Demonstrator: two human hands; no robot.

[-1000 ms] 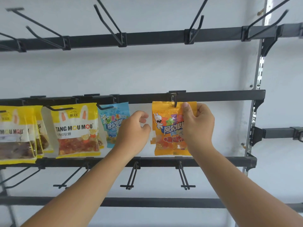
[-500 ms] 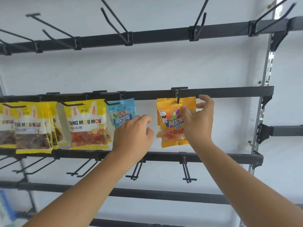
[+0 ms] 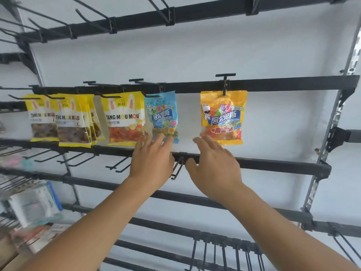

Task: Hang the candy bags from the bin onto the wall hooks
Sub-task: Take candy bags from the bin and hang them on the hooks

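1. The orange candy bag (image 3: 223, 117) hangs on a wall hook (image 3: 225, 85), well right of the blue candy bag (image 3: 163, 114).
2. The left hand (image 3: 151, 161) and right hand (image 3: 214, 165) are below the bags, fingers straight and loose, holding nothing. The left fingertips (image 3: 159, 137) overlap the blue bag's bottom edge, perhaps touching it.
3. Such a bag should be light, soft and slick, so it is best pinched at the flat top seal beside the hang hole.
4. No bin is clearly visible, and the packets at lower left (image 3: 33, 204) are too blurred to name.
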